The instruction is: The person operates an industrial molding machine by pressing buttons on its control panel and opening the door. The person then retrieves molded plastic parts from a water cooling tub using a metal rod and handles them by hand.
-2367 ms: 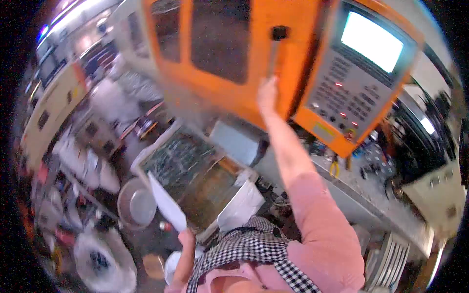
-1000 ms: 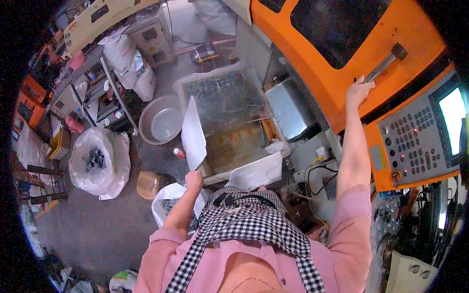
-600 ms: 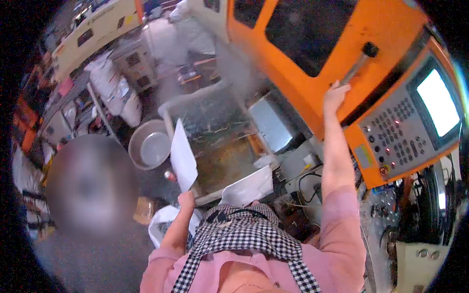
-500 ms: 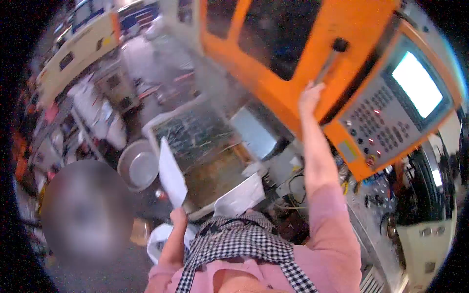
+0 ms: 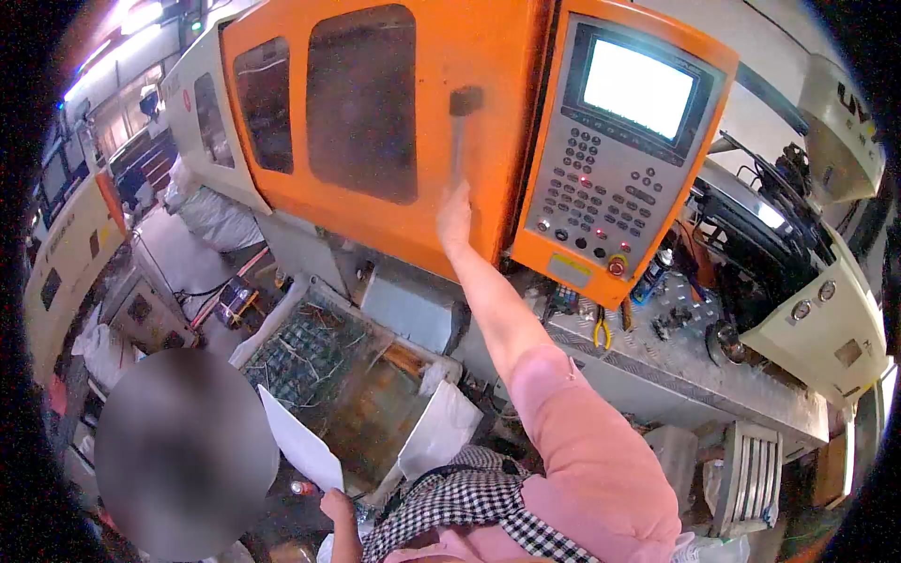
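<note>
My right hand (image 5: 455,220) is wrapped round the lower end of the upright bar handle (image 5: 458,131) on the orange machine door (image 5: 361,202). A dark block caps the handle's top. Dark windows are set in the door left of my grip. My left hand (image 5: 338,507) is low at my side, fingers curled, just below the corner of a white panel (image 5: 300,441). Whether it touches the panel or holds something, I cannot tell. The panel leans at the near left side of a large bin (image 5: 375,493) with dark stringy material inside.
A control panel (image 5: 601,178) with a lit screen stands right of the door. Yellow-handled pliers (image 5: 602,330) and other tools lie on a metal bench (image 5: 680,366). Another white panel (image 5: 441,432) is at the bin's near right. A blurred round patch hides the lower left.
My view has turned, so the machine appears more upright and farther left. My right hand stays on the door handle; my left hand stays low near the white panel's corner.
</note>
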Demonstrator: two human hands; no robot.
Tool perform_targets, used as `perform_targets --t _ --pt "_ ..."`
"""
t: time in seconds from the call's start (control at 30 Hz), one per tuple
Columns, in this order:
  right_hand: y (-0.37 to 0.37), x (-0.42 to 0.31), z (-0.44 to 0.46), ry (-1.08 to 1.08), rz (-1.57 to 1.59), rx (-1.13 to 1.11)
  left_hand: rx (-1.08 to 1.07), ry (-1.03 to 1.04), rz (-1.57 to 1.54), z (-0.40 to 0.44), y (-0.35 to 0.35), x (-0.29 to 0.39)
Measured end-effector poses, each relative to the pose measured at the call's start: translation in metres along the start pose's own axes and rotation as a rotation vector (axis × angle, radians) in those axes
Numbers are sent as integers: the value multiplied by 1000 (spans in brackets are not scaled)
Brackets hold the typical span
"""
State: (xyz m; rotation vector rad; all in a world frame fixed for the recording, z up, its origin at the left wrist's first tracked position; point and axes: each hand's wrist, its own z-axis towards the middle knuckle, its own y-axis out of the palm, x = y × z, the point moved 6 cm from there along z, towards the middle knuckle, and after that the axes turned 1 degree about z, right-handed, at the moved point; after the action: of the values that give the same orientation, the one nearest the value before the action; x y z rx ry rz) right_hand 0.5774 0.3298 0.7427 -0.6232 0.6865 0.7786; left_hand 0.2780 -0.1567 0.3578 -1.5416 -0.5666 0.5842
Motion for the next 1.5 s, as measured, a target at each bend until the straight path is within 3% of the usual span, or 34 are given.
perform_targets --t 0.37,0.43,0.57,0.63,0.8,0.97,1.03,1.07,1.13,1.17,1.23,1.33,1.5 --pt "-1 1 1 -138 -22 172 78 76 56 6 -8 7" --pt "-4 -3 -1 -64 -25 88 68 88 57 9 -1 4" --pt "-2 1 0 -120 -8 156 63 88 20 11 3 3" --pt "1 4 1 -64 7 67 71 91 30 10 0 4" --pt "0 1 0 -86 1 86 126 106 31 11 9 -3" --pt "1 5 2 44 66 57 13 71 60 11 13 -3" --pt "1 5 0 57 163 64 132 197 205 11 16 3" --pt "-4 1 -1 68 179 37 138 -10 130 -3 -33 13" --pt "-5 -2 -1 156 72 -126 12 76 101 12 24 -3" --pt "-15 -12 -2 73 248 -18 46 121 79 10 25 0" --pt "-8 -6 -2 -90 145 87 87 194 51 6 30 0" --pt "-8 -4 0 -39 65 15 107 253 27 7 35 0" --pt "-11 -7 -2 -82 88 104 115 311 0 6 42 -7"
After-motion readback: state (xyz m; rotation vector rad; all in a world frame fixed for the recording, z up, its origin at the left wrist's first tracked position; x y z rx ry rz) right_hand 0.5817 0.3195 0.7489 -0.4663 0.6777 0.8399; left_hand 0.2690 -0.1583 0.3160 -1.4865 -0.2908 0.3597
